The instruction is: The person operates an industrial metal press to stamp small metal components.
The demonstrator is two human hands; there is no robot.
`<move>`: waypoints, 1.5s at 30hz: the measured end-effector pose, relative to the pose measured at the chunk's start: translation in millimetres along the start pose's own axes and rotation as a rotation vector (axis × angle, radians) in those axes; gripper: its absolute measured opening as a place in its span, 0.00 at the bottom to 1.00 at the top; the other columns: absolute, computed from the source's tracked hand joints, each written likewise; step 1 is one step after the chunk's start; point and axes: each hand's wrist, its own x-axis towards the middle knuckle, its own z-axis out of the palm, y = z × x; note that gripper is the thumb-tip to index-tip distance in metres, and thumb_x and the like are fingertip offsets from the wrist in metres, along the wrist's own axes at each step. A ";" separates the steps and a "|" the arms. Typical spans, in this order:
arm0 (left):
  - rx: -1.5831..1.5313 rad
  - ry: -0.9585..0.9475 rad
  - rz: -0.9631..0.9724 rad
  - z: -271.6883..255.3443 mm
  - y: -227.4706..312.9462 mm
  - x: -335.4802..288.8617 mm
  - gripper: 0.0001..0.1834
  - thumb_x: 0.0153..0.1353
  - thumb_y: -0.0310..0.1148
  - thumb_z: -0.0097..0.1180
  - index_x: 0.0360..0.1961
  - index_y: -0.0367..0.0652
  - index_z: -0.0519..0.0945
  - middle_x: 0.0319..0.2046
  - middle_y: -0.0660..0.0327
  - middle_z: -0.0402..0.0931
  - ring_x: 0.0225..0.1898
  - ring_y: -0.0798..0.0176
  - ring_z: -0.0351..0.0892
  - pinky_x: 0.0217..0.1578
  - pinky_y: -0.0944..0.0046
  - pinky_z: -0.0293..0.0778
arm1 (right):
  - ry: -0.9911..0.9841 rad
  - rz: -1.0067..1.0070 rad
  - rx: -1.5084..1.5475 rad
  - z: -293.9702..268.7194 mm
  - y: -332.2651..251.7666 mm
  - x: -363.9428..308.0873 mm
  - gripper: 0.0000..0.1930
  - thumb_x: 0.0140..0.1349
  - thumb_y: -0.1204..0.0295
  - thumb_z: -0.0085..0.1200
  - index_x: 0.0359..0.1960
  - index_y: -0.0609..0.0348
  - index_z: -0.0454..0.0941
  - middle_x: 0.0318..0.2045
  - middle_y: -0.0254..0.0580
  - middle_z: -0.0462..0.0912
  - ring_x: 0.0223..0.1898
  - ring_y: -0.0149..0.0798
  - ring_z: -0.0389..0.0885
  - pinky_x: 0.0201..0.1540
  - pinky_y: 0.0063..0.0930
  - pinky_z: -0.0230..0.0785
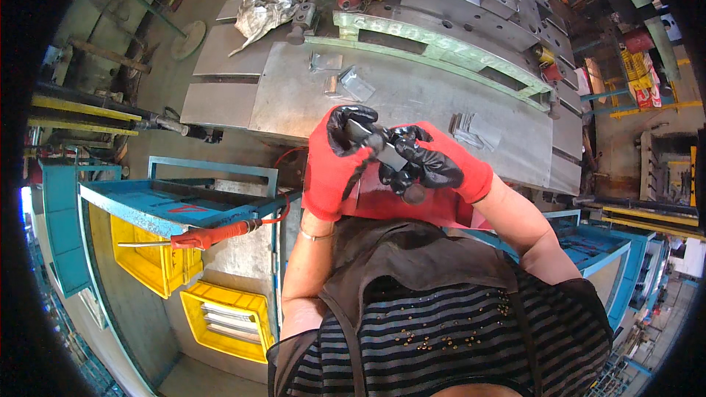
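My left hand (340, 158), in a red glove with black-coated fingers, is closed around a small flat metal piece (358, 132). Close beside it, my right hand (445, 162), gloved alike, has its fingers curled and closed. A dark rounded end (414, 193) shows below the right fingers; I cannot make out what it belongs to. Both hands are held up at the near edge of a metal press bed (283, 95). Beyond the left hand lie several small flat metal pieces (358, 84). Further right, past the right hand, a stack of thin metal pieces (471, 132) rests on the bed.
A pale green die base (434, 55) with steel blocks stands across the back. A crumpled cloth (266, 15) lies at the far left. On the left, a red air gun (209, 237) rests by a blue cart (162, 206), with yellow bins (228, 320) below.
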 end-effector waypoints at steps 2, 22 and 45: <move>0.135 -0.044 0.109 0.2 -0.3 1.8 0.17 0.49 0.18 0.58 0.42 0.37 0.74 0.36 0.62 0.75 0.37 0.71 0.72 0.39 0.72 0.70 | 0.011 -0.015 -0.019 -6.1 3.9 2.0 0.24 0.61 0.55 0.52 0.47 0.66 0.74 0.31 0.38 0.80 0.30 0.26 0.77 0.33 0.21 0.70; 0.047 0.021 -0.099 -4.6 -25.6 -14.2 0.13 0.53 0.22 0.54 0.41 0.31 0.76 0.35 0.61 0.77 0.37 0.71 0.71 0.41 0.69 0.69 | 0.305 -0.374 -1.437 0.8 12.7 11.3 0.38 0.43 0.60 0.62 0.57 0.61 0.64 0.43 0.51 0.76 0.42 0.52 0.75 0.49 0.40 0.65; 0.098 0.042 -0.164 -32.0 -26.5 -8.2 0.14 0.62 0.30 0.51 0.46 0.32 0.76 0.36 0.55 0.79 0.39 0.61 0.79 0.43 0.63 0.74 | 0.887 -0.511 -1.865 -135.6 -138.6 8.2 0.33 0.49 0.62 0.61 0.59 0.49 0.64 0.54 0.51 0.66 0.57 0.52 0.63 0.59 0.41 0.57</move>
